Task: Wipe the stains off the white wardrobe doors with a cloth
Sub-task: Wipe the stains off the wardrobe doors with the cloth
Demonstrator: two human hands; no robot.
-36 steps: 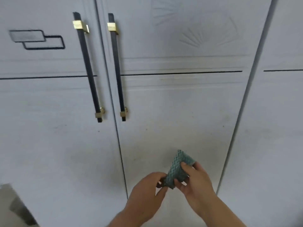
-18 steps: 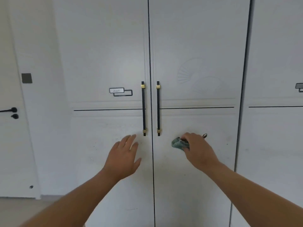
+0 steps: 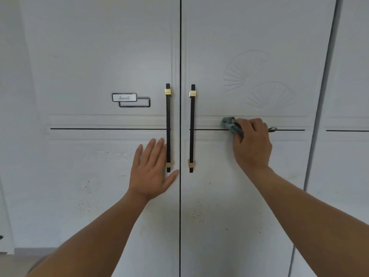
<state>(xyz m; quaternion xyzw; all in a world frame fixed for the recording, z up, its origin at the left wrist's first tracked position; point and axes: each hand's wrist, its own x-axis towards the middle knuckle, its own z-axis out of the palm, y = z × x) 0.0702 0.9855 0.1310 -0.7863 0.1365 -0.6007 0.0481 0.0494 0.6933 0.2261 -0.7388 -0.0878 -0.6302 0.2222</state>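
Observation:
Two white wardrobe doors fill the view, the left door (image 3: 89, 56) and the right door (image 3: 259, 196), with a dark gap between them. My right hand (image 3: 252, 144) grips a bunched teal cloth (image 3: 231, 124) and presses it on the right door's black groove line, right of the handle. My left hand (image 3: 151, 170) lies flat, fingers straight, on the left door beside its black handle (image 3: 168, 126). Small dark specks (image 3: 196, 213) dot the lower part of both doors.
The right door's black and gold handle (image 3: 192, 126) stands just left of the cloth. A "Smile" label (image 3: 124, 97) sits on the left door. A third door (image 3: 343, 156) adjoins at the right. A strip of floor (image 3: 18, 260) shows at the bottom left.
My right hand has carried the cloth up from the lower panel to the groove line. My left hand has moved up and right to beside the left handle. The view has come closer.

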